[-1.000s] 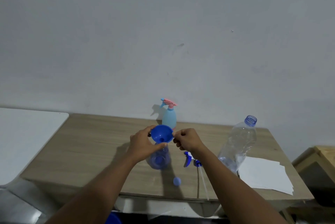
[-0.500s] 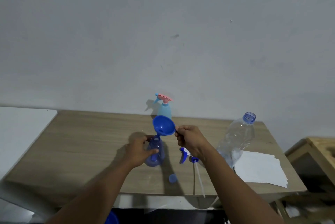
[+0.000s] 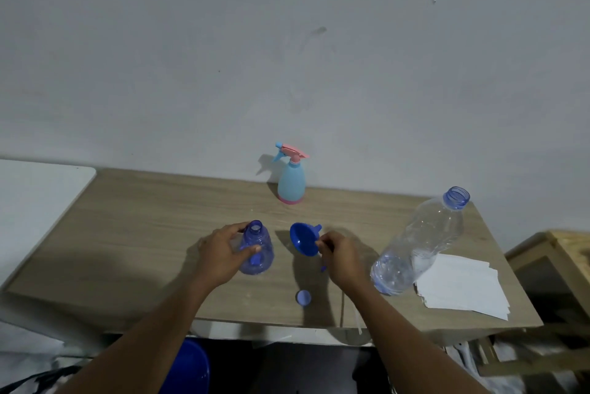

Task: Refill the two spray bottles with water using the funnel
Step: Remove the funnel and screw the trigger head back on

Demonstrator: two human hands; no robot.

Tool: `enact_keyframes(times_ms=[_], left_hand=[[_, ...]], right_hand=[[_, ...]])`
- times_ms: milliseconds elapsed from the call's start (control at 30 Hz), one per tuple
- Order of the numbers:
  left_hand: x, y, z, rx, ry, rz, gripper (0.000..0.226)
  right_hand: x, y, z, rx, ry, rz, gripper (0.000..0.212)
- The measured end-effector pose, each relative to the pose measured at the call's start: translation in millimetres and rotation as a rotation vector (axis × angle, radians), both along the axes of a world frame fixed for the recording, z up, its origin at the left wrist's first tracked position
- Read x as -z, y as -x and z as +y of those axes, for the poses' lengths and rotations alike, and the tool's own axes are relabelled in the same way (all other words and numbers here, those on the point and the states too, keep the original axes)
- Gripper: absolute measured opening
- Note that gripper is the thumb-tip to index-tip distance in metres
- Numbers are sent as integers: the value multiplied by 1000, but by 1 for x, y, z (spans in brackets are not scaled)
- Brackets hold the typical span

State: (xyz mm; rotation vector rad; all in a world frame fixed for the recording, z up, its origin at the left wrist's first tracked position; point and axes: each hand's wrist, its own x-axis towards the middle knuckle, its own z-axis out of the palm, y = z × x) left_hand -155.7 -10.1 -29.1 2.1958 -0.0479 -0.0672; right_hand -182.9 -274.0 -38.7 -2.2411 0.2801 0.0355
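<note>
- Steady the blue bottle (image 3: 255, 253) with the left grip (image 3: 220, 253), curled round its belly. Upright on the counter (image 3: 143, 234), neck bare, water level impossible to judge.
- Leave the pale bottle (image 3: 291, 181) at the back for now: well apart, trigger head on. Unscrew that head before seating any spout there.
- Handle the funnel (image 3: 303, 240) with care: just right of the blue bottle, clear of its neck, tipped sideways with the spout pointing back and right. Pinched at the rim by the right grip (image 3: 343, 261).
- Probably a matter of carrying the funnel to a neck or laying it down. Either way, turn it spout-down first, move it low, and let any drips land on bare counter.
- Avoid brushing the cap (image 3: 303, 297) near the front edge with the right forearm.
- Mind the water bottle (image 3: 421, 240), open and standing just right of the right grip. Seemingly light, with little water low in it, so easy to knock over.
- Keep wet fingers and drops off the papers (image 3: 463, 288) at the far right.
</note>
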Motion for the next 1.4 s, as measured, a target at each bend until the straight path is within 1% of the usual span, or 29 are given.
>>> enact_keyframes(times_ms=[133,233,267,300,433,500,567,633,667,700,733,800,900,967,1067,1100,1167,1200,1333,1400], left_hand=[[3,2,5,-5,0,-5,55],[4,4,4,-6,14,-6,56],[4,4,4,-5,22,-6,56],[5,4,4,-5,32,-5,56],[5,5,3,-6,58,-11,55],[5,5,3,-5,65,-14,55],[5,6,2,-3,62,-19,54],[6,7,2,9,72,-34,52],[7,8,2,17,81,-45,52],[8,8,3,24,83,-62,51],[10,9,3,31,80,-79,50],[12,10,4,51,56,-102,50],[16,16,1,90,95,-94,55],[22,20,-1,117,122,-73,63],[28,23,-1,129,151,-43,67],[30,23,-1,128,155,-34,67],[30,24,-2,132,173,-23,67],[28,24,-2,138,171,-29,67],[29,27,-2,193,130,-83,70],[33,29,1,209,115,-104,73]], right_hand=[[17,1,18,-213,406,78,17],[27,2,29,-298,531,145,15],[29,4,31,-316,548,171,13],[29,5,33,-334,552,207,17],[30,5,38,-328,481,367,47],[32,4,39,-339,474,395,52],[31,1,40,-343,453,393,50],[25,-3,34,-275,422,327,35],[22,-6,28,-203,407,260,25],[18,-9,19,-105,383,193,20],[15,-11,10,-5,349,148,20],[13,-15,-8,98,305,170,23],[21,-15,-24,97,226,341,34],[32,-16,-31,78,168,387,39],[56,-20,-41,53,130,406,43],[58,-20,-41,50,118,397,41],[37,-16,-32,64,79,369,30],[32,-15,-29,75,66,369,27],[23,-11,-28,93,59,340,33],[26,-12,-32,119,50,293,34]])
